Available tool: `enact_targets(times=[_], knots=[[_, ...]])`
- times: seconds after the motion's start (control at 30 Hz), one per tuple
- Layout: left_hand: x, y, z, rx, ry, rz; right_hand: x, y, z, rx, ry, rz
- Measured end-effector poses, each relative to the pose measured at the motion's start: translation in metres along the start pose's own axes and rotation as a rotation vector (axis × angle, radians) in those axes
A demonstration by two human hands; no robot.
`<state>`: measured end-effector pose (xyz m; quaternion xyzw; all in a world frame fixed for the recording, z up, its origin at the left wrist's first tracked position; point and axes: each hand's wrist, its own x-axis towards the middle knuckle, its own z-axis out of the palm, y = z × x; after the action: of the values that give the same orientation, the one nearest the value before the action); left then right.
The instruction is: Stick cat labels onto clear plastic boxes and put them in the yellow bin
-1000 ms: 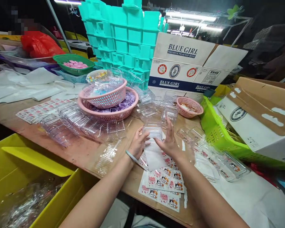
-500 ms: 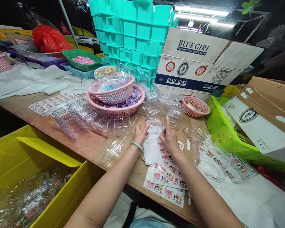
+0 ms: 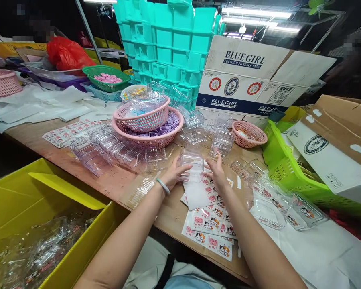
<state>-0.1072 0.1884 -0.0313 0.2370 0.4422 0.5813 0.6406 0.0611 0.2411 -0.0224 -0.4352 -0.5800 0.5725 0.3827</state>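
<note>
My left hand [image 3: 173, 173], with a pale green bangle on its wrist, grips the left side of a clear plastic case [image 3: 193, 159]. Its thumb lies over the case and the other fingers are partly hidden. At the case's right edge is my right hand [image 3: 215, 171], fingers apart; whether it touches the edge I cannot tell. Beneath the case lies a white sheet of paper [image 3: 195, 196], on top of sticker sheets [image 3: 209, 222] printed with cartoon cats and pink lettering.
Clear cases [image 3: 108, 142] spread leftward beside stacked pink baskets [image 3: 147, 140] with purple pieces. Cases with cat stickers [image 3: 291, 216] lie at right, near a lime green basket [image 3: 285, 168]. A yellow box [image 3: 48, 176] stands lower left. Turquoise crates [image 3: 168, 44] and a beer carton [image 3: 243, 80] rise behind.
The case has tilted and come slightly nearer, over the white paper. My left hand has shifted a little left, and my right hand's fingers have spread from a closed, index-up pose.
</note>
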Motion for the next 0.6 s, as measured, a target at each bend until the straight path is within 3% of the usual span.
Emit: enact_targets(times=[0.1, 0.17, 0.27, 0.37, 0.43, 0.5, 0.6], knots=[[-0.006, -0.005, -0.001, 0.073, -0.065, 0.028, 0.013, -0.017, 0.005, 0.063, -0.128, 0.184], [-0.012, -0.010, -0.002, 0.069, -0.009, 0.039, 0.026, -0.019, 0.011, 0.078, -0.096, 0.110], [-0.023, -0.016, -0.006, 0.033, 0.063, 0.048, 0.047, -0.010, 0.022, 0.037, 0.065, -0.054], [-0.037, -0.016, -0.015, -0.040, -0.011, 0.139, 0.053, -0.003, 0.027, -0.213, 0.149, -0.153], [-0.045, -0.014, -0.020, -0.026, -0.016, 0.234, 0.041, -0.006, 0.028, -0.314, 0.183, -0.237], [-0.050, -0.012, -0.020, 0.045, 0.003, 0.322, 0.018, -0.013, 0.026, -0.257, 0.082, -0.255], [-0.057, -0.014, -0.008, 0.101, 0.011, 0.382, -0.022, -0.022, 0.017, -0.067, -0.189, -0.158]])
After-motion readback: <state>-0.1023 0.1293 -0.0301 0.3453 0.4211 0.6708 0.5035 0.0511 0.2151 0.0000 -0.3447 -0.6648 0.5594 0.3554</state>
